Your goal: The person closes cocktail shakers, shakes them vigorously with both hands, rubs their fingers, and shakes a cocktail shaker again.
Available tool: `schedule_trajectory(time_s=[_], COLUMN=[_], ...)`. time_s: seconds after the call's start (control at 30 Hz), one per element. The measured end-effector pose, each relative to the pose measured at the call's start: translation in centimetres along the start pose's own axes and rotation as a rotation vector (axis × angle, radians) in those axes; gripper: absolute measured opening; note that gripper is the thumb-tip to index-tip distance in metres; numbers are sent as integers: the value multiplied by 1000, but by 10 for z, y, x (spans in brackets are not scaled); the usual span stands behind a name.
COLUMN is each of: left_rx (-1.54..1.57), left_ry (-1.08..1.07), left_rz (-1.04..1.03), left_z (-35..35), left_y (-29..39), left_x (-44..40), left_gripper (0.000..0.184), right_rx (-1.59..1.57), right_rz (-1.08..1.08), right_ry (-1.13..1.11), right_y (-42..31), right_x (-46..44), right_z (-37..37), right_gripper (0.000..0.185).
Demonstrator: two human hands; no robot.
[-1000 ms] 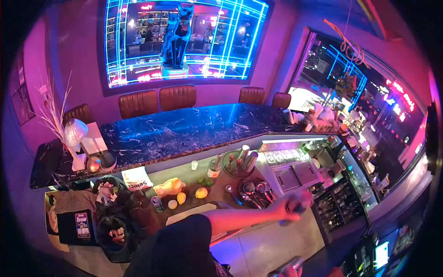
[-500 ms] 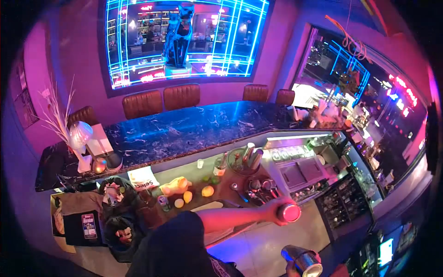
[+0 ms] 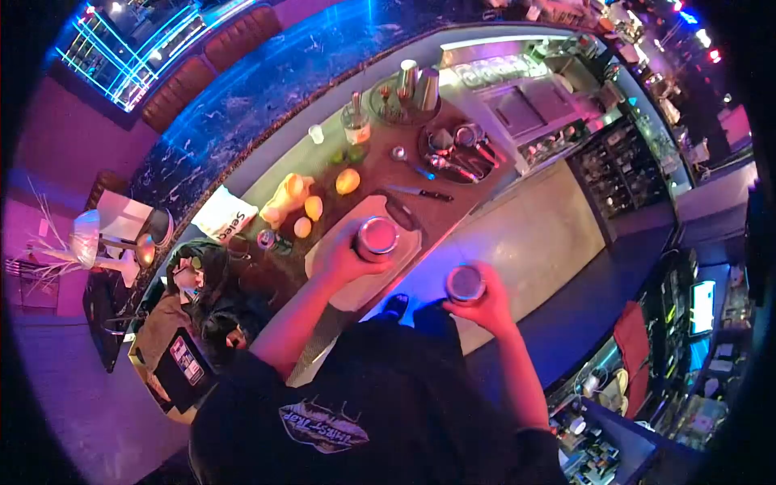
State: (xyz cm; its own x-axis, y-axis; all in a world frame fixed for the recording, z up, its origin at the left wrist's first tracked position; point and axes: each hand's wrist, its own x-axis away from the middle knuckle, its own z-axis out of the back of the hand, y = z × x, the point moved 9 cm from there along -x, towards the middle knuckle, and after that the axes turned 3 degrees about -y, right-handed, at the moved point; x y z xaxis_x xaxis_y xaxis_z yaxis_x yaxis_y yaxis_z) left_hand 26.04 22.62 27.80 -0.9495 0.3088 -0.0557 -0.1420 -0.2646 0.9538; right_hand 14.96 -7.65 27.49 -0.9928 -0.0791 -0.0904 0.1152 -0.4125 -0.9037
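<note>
My left hand [image 3: 343,257] is wrapped round a metal shaker tin [image 3: 378,235], its round end facing up with a pink glow. It is above a pale cutting board [image 3: 327,250]. My right hand [image 3: 490,304] grips a second shaker tin [image 3: 466,284], lower and to the right, over the floor beside the counter. The two tins are apart. Whether these upward ends are open mouths or bases, I cannot tell. A knife with a dark handle [image 3: 436,195] and several lemons, one of them a lemon [image 3: 347,181], lie on the counter beyond my left hand.
Bar tools, including strainers [image 3: 467,136], lie on a dark round mat. Behind them, upright tins [image 3: 427,89] share a round tray with other tools. A bottle [image 3: 356,125] stands nearby. Black-lined bins [image 3: 194,271] are at the left, and a steel sink unit [image 3: 529,109] is at the far right.
My left arm, stretched out to the right before, has drawn back over the cutting board with its tin. My right hand has brought its tin up and in. The view has tilted down.
</note>
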Motion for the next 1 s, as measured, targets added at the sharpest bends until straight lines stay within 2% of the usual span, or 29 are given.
schedule_trajectory(time_s=[0.03, 0.07, 0.17, 0.23, 0.27, 0.33, 0.37, 0.4, 0.5, 0.57, 0.67, 0.8, 0.87, 0.97, 1.0], left_rx=[-127, -162, -112, -138, -182, -238, -170, -101, -169, -217, -235, -86, -28, 266, 113], left_ry=[90, 142, 241, 258, 294, 348, 361, 372, 390, 412, 436, 477, 472, 475, 463], left_rz=[-7, -53, -83, -13, -25, -32, 3, 37, 21, 21, 9, 94, 107, 117, 29], left_z=[13, 21, 39, 50, 55, 62, 63, 64, 68, 75, 81, 93, 95, 93, 96], left_y=[-20, -27, -56, -62, -59, -57, -63, -70, -83, -80, -82, -95, -101, -129, -123], left_x=[14, 27, 54, 71, 78, 88, 93, 98, 109, 112, 116, 113, 111, 107, 106], left_gripper=[74, 75, 76, 77, 77, 77, 77, 76, 78, 81, 84, 89, 90, 91, 93], right_rx=[88, 80, -107, -133, -198, -219, -229, -171, -92, -90, -110, 28, 9, -8, -5], right_rz=[85, 76, 71, 287, 327, 334, 333, 315, 274, 242, 286, 320, 214, 283, 280], right_ry=[-116, -129, -217, -188, -150, -151, -130, -180, -220, -263, -186, -288, -362, -287, -290], right_y=[-6, -3, -5, -35, -34, -23, -13, 0, 46, 44, 32, 8, 20, -7, -6], right_x=[-11, -20, -50, -68, -74, -82, -86, -87, -87, -92, -94, -96, -100, -103, -105], right_z=[-23, -40, -86, -100, -110, -137, -148, -166, -200, -202, -194, -192, -204, -195, -198], right_gripper=[91, 91, 88, 88, 87, 88, 89, 94, 95, 98, 97, 96, 97, 97, 97])
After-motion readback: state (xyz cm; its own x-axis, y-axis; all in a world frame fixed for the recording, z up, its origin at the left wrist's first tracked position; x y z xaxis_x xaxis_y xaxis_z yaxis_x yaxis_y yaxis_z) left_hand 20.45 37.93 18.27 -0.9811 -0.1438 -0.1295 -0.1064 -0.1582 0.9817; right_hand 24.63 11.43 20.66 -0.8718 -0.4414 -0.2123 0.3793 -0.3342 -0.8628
